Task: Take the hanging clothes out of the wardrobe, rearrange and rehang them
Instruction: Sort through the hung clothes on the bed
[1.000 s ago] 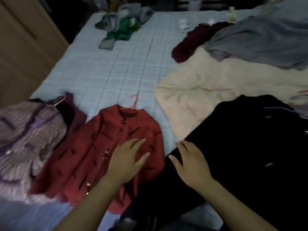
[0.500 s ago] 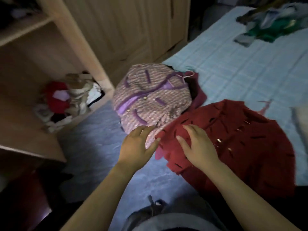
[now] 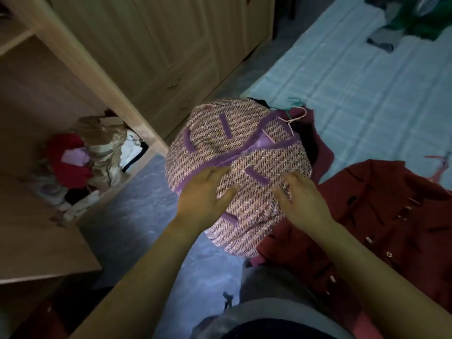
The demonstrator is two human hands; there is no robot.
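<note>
The fingers (image 3: 217, 173) of my left hand (image 3: 203, 199) lie spread and relaxed, flat on the pink tweed jacket (image 3: 244, 148). The fingers (image 3: 297, 179) of my right hand (image 3: 305, 201) are bent with their tips on the same weave; I can't tell whether they pinch it. The jacket, trimmed in purple, sits at the corner of the bed (image 3: 367, 81), its lower edge hanging over the grey floor (image 3: 146, 204). Just to its right, touching it, a red cardigan (image 3: 391, 216) is spread on the bed. A maroon garment (image 3: 321, 145) lies under the jacket, and a pale hanger hook (image 3: 299, 116) sticks out of the collar. To the left, the open wooden wardrobe (image 3: 171, 45) holds a heap of clothes (image 3: 80, 162) on a low shelf. Far up the bed lies a green garment (image 3: 420, 23).
</note>
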